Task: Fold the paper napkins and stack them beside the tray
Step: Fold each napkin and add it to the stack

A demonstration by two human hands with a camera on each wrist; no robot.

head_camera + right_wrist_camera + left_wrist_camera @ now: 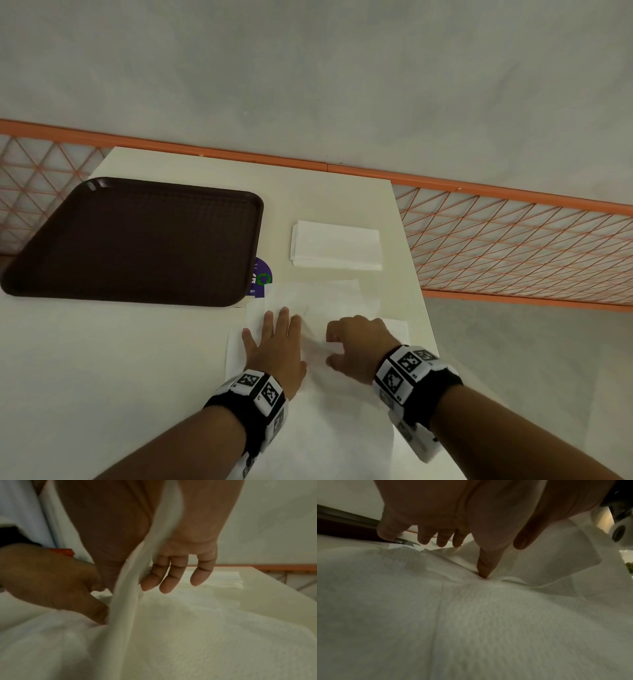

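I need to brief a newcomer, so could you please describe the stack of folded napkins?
Find the brown tray on the white table. Just right of it lies the stack of folded napkins: neat, rectangular and untouched, unlike the rumpled open napkin under the hands.

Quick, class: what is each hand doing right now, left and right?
Left hand: open, fingers flat, pressing the unfolded napkin.
Right hand: closed, pinching a lifted edge of that napkin.

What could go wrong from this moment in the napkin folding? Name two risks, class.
1. The right hand pinches and lifts part of the thin napkin while the left hand presses it flat; pulling may tear or crease it.
2. The napkin lies near the table edge; it might slide off.
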